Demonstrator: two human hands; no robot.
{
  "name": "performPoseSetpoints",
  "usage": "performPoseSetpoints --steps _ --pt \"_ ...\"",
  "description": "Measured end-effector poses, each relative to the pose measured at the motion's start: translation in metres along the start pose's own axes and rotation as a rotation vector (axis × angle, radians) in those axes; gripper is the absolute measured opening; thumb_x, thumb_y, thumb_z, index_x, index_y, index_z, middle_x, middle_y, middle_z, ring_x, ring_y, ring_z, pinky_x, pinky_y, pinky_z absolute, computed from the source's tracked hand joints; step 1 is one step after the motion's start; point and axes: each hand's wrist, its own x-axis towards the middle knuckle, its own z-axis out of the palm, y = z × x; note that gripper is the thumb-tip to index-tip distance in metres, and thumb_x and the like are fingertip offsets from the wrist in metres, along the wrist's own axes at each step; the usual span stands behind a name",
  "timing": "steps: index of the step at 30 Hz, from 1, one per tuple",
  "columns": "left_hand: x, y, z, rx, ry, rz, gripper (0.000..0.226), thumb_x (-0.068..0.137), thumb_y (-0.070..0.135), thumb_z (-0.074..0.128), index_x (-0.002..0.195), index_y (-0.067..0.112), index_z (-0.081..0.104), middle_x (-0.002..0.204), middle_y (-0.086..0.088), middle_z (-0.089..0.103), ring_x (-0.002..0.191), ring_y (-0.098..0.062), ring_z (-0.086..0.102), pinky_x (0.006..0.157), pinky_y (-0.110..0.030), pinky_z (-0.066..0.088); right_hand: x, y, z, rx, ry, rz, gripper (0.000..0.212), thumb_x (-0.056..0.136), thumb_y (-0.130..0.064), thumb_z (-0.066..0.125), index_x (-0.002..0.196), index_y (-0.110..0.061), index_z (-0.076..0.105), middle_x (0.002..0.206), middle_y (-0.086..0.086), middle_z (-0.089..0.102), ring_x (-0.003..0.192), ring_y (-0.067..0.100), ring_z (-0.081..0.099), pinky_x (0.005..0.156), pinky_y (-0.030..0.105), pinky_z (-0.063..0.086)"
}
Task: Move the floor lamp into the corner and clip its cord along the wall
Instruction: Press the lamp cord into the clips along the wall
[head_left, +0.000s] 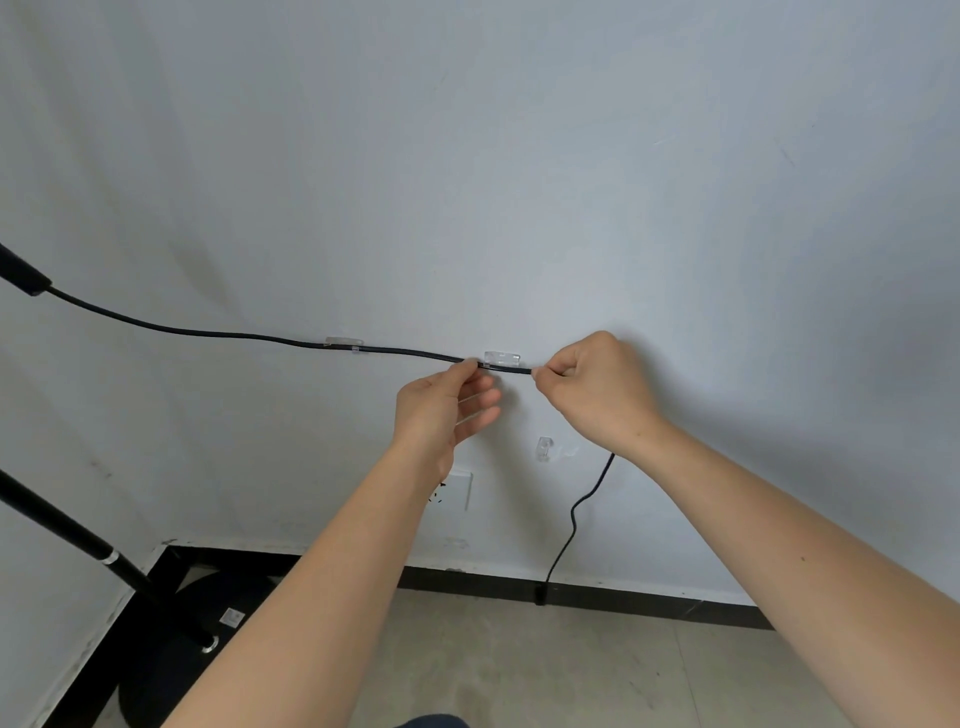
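Note:
The black cord (208, 332) runs from the lamp's upper part at the left edge across the white wall. It passes through a clear clip (344, 344) and lies just under a second clear clip (502, 357). My left hand (447, 410) pinches the cord left of that second clip. My right hand (592, 389) pinches it on the right. Below my right wrist the cord hangs down to the floor. The floor lamp's black pole (78, 540) slants to its round base (208, 613) in the corner at lower left.
A third clear clip (543, 448) is stuck on the wall lower down. A white wall socket (460, 488) sits partly behind my left forearm. A black skirting board (623, 597) runs along the wall's foot above a beige tiled floor.

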Motion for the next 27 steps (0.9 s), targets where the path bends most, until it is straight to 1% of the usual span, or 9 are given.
performPoseSetpoints --steps 3,8,11,15,18,21,24,26,27 --pt "0.000 0.002 0.001 0.013 -0.010 0.015 0.015 0.086 0.018 0.064 0.077 0.007 0.068 0.066 -0.003 0.072 0.062 -0.016 0.071 0.053 -0.024 0.057 0.002 -0.003 -0.001 0.016 0.031 -0.014 0.035 0.081 -0.015 0.058 0.060 0.011 0.048 0.051 0.009 0.031 0.049 0.019 0.025 0.048 0.027 0.023" --pt "0.002 0.004 0.002 0.040 -0.003 0.034 0.015 0.085 0.020 0.066 0.076 0.007 0.069 0.065 -0.002 0.072 0.061 -0.016 0.070 0.054 -0.024 0.057 0.007 -0.001 -0.003 0.020 0.047 -0.005 0.036 0.081 -0.013 0.057 0.059 0.011 0.044 0.052 0.011 0.030 0.050 0.020 0.024 0.049 0.028 0.023" --pt "0.003 0.004 0.003 0.065 0.011 0.057 0.015 0.083 0.021 0.068 0.078 0.007 0.069 0.065 -0.002 0.071 0.060 -0.015 0.069 0.054 -0.024 0.057 0.008 0.004 -0.002 0.029 0.033 0.035 0.037 0.083 -0.014 0.059 0.061 0.013 0.048 0.053 0.011 0.031 0.051 0.021 0.025 0.051 0.027 0.024" --pt "0.004 0.004 0.005 0.065 0.030 0.072 0.014 0.082 0.019 0.068 0.076 0.006 0.068 0.064 -0.003 0.071 0.059 -0.014 0.068 0.053 -0.023 0.056 0.008 0.008 -0.001 0.080 0.016 0.077 0.042 0.086 -0.017 0.061 0.053 0.000 0.043 0.058 0.012 0.027 0.056 0.021 0.022 0.052 0.028 0.019" --pt "0.004 0.004 0.006 0.062 0.036 0.077 0.014 0.083 0.018 0.068 0.075 0.006 0.068 0.065 -0.005 0.070 0.058 -0.014 0.067 0.053 -0.023 0.056 0.006 0.009 -0.001 0.115 0.009 0.108 0.044 0.086 -0.018 0.062 0.059 0.012 0.046 0.059 0.012 0.028 0.057 0.021 0.023 0.053 0.028 0.020" --pt "0.004 0.005 0.007 0.065 0.042 0.081 0.014 0.083 0.018 0.068 0.075 0.006 0.067 0.066 -0.005 0.070 0.059 -0.014 0.067 0.053 -0.023 0.056 0.004 0.011 0.000 0.152 0.010 0.113 0.043 0.087 -0.019 0.062 0.060 0.012 0.048 0.059 0.011 0.026 0.056 0.021 0.022 0.051 0.027 0.020" --pt "0.003 0.005 0.008 0.063 0.040 0.084 0.014 0.083 0.017 0.067 0.073 0.006 0.067 0.065 -0.005 0.069 0.058 -0.013 0.067 0.054 -0.024 0.057 0.005 0.013 -0.001 0.224 -0.009 0.117 0.040 0.084 -0.021 0.064 0.079 0.018 0.059 0.060 0.010 0.031 0.054 0.018 0.024 0.048 0.025 0.021" --pt "0.003 0.006 0.008 0.061 0.045 0.086 0.014 0.083 0.016 0.066 0.073 0.006 0.067 0.064 -0.005 0.068 0.058 -0.013 0.066 0.054 -0.024 0.058 0.005 0.015 -0.001 0.247 -0.035 0.132 0.039 0.082 -0.022 0.066 0.085 0.016 0.063 0.060 0.010 0.034 0.049 0.015 0.023 0.042 0.021 0.021" --pt "0.003 0.006 0.008 0.060 0.049 0.087 0.013 0.083 0.016 0.066 0.074 0.005 0.066 0.064 -0.005 0.068 0.058 -0.014 0.066 0.054 -0.024 0.058 0.005 0.015 -0.001 0.244 -0.045 0.137 0.040 0.081 -0.023 0.067 0.086 0.016 0.063 0.060 0.010 0.035 0.049 0.015 0.023 0.042 0.021 0.020"
